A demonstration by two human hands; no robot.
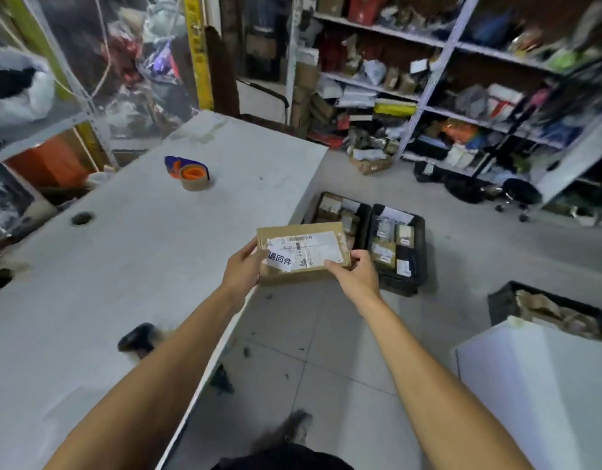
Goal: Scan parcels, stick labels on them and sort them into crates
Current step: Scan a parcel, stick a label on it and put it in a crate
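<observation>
A flat brown cardboard parcel (pixel 303 245) is held in the air past the table's right edge, in front of me. It carries a white shipping label and a smaller white sticker (pixel 279 262) with dark characters at its near left corner. My left hand (pixel 242 271) grips the parcel's left end, thumb on top beside the sticker. My right hand (pixel 355 274) grips the near right corner. Two black crates (pixel 413 276) with several parcels inside stand on the floor just behind the held parcel. A dark handheld scanner (pixel 136 339) lies on the table under my left forearm.
The white table (pixel 123 266) runs along my left, with a tape dispenser (pixel 190 171) on it. A third black crate (pixel 503 301) sits at the right behind a white box (pixel 536 385). Shelves full of parcels (pixel 428 79) line the back; a black stool (pixel 520 195) stands on the floor.
</observation>
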